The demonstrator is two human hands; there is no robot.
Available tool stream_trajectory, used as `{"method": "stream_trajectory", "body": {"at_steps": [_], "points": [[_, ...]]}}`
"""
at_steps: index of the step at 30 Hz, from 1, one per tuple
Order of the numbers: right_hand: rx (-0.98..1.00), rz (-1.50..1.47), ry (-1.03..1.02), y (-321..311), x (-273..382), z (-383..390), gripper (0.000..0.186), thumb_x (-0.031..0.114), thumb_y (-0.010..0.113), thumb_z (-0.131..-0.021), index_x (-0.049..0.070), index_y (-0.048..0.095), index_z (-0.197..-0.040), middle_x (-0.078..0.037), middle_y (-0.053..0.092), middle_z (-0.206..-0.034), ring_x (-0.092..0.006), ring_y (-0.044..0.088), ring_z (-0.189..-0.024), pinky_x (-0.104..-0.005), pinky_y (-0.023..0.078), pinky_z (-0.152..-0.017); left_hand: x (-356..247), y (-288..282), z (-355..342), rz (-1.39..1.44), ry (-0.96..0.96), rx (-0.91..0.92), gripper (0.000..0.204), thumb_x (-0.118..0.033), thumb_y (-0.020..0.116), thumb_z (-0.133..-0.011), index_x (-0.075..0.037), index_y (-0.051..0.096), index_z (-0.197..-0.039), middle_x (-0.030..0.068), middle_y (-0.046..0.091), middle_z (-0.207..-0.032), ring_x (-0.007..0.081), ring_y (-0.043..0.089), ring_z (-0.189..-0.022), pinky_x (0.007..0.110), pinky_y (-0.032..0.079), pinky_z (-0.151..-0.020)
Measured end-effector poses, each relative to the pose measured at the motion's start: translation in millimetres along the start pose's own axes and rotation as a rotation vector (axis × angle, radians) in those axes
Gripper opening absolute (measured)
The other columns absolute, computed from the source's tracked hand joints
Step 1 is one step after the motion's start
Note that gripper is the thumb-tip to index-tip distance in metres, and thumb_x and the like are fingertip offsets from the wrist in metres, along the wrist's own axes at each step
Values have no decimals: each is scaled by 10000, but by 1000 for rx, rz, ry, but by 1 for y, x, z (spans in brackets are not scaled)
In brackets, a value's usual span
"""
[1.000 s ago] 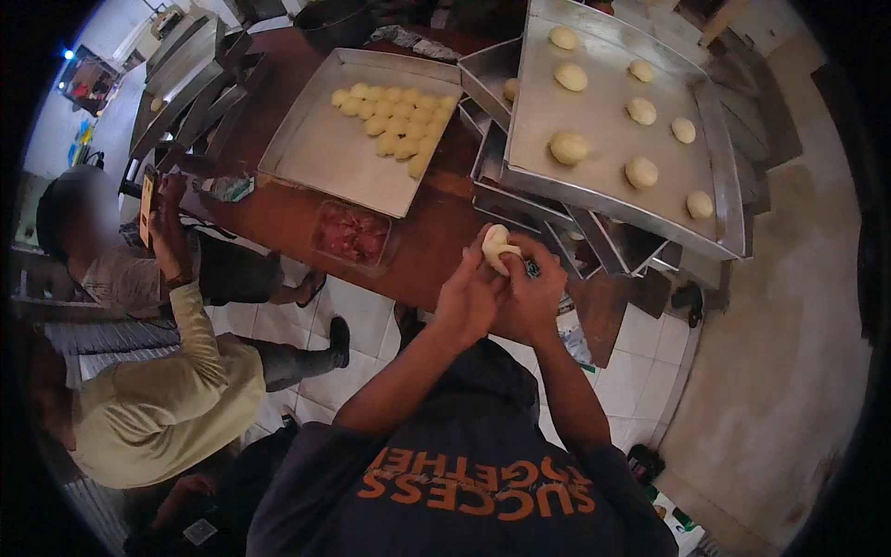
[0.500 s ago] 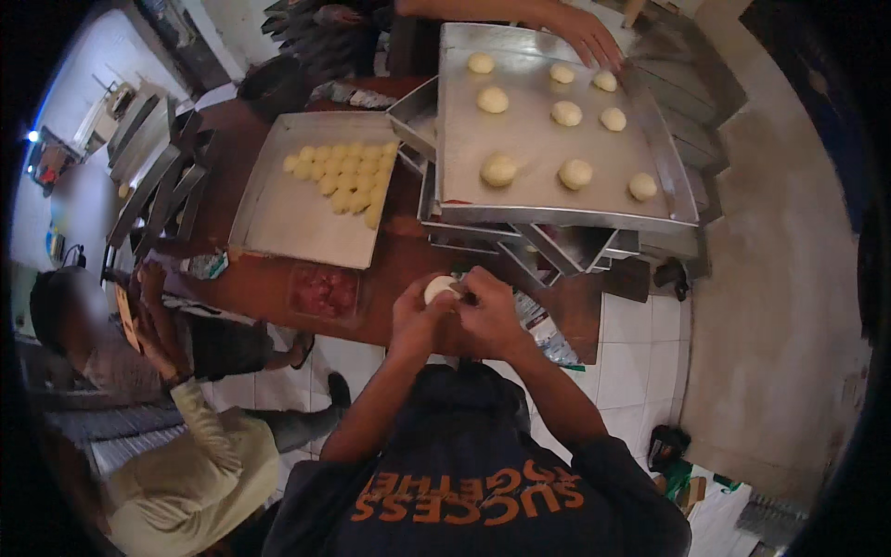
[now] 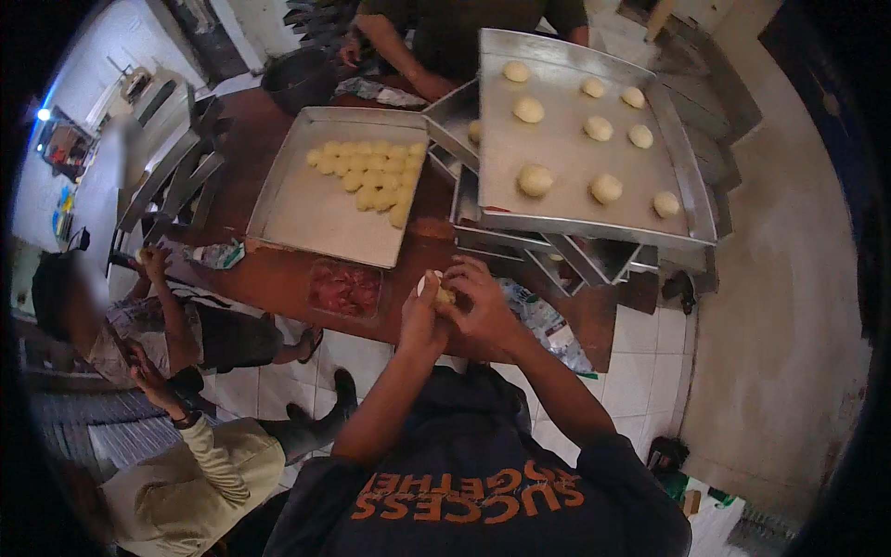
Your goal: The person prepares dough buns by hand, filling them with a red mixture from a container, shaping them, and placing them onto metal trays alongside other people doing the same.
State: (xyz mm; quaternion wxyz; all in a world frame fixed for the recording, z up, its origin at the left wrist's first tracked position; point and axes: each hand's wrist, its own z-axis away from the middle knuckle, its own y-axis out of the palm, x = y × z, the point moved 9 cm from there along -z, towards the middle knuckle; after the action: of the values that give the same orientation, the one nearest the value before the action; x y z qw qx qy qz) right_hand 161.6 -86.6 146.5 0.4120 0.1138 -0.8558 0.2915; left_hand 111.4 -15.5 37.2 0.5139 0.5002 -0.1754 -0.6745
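Over the near edge of the table, my left hand [image 3: 422, 320] and my right hand [image 3: 483, 306] are close together around a small piece of pale dough [image 3: 445, 295]. The left hand's fingers are curled about the dough, and part of it shows beside the thumb. The bent fingers of my right hand press against it from the other side. My hands hide much of the dough. Nearby on the left is a clear box of red filling [image 3: 345, 289]. Beyond it, a metal tray [image 3: 297, 209] holds several small dough balls [image 3: 376, 172] packed together.
A large tray [image 3: 566, 158] with several spaced dough balls rests on stacked metal trays [image 3: 594, 265] at right. A plastic packet [image 3: 548, 325] lies near my right forearm. One co-worker [image 3: 464, 32] stands across the table; two more people [image 3: 186, 478] are at left.
My hands have shifted around the dough, which is now more covered by the fingers. The far co-worker's hand has left the large tray. The whole view has swung a little.
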Motion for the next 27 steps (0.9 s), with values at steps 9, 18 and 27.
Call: {"method": "stream_trajectory", "body": {"at_steps": [9, 18, 27], "points": [[93, 139, 29, 34, -8, -3, 240, 57, 649, -633, 27, 550, -850, -149, 522, -895, -327, 495, -878, -388, 411, -776, -15, 4, 27, 212, -115, -53, 233, -177, 586, -845, -37, 520, -1019, 43, 569, -924, 138, 557, -827, 271, 466, -718], [345, 62, 161, 54, 9, -8, 138, 74, 604, -706, 15, 543, -815, -160, 524, -898, -340, 522, -812, -413, 431, -712, -16, -23, 42, 135, 65, -56, 261, -249, 577, -845, -72, 517, -1028, 40, 558, -932, 158, 548, -823, 296, 460, -710], [488, -152, 72, 51, 49, 40, 153, 12, 618, -666, 13, 530, -791, -152, 530, -869, -336, 514, -828, -399, 425, -728, 29, -29, 97, 296, 290, -160, 284, -246, 596, -832, -83, 517, -1051, 21, 554, -918, 140, 540, -843, 282, 458, -722]]}}
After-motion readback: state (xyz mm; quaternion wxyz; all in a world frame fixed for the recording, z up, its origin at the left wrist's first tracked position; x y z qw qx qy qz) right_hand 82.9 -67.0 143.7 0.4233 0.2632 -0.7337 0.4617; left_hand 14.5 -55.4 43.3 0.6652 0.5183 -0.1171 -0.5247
